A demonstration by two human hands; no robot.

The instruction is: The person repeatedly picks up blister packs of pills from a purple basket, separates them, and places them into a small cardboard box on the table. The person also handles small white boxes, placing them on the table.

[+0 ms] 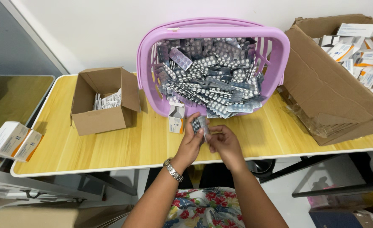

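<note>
**Both hands on a small stack of blister strips at the desk's front edge**

The left hand [190, 141] and right hand [223, 142] meet just over the front edge of the desk [110, 147], fingers closed from either side around a thin stack of silvery blister strips [201, 125] held upright between them. A metal-link watch [172, 169] sits on the left wrist.

Right behind the hands, a lilac plastic basket [279, 46] with slotted walls lies tipped toward the front, spilling a heap of foil strips [211, 80], grey and bumpy with rows of pale tablets. A small white carton [176, 118] stands at the basket's mouth, near the left hand.

Toward the left end, a small open cardboard box [97, 118] holds folded white paper leaflets [108, 101]. At the right end a large, creased cardboard box [334, 97] lies slumped over the edge, filled with white cartons [355, 50].

The pale wood-grain top is smooth, with a white rim and rounded corners. Open room lies along the front edge, left and right of the hands, and between the small box and the basket. Two more white cartons [13, 139] rest on a lower surface past the left end.
</note>
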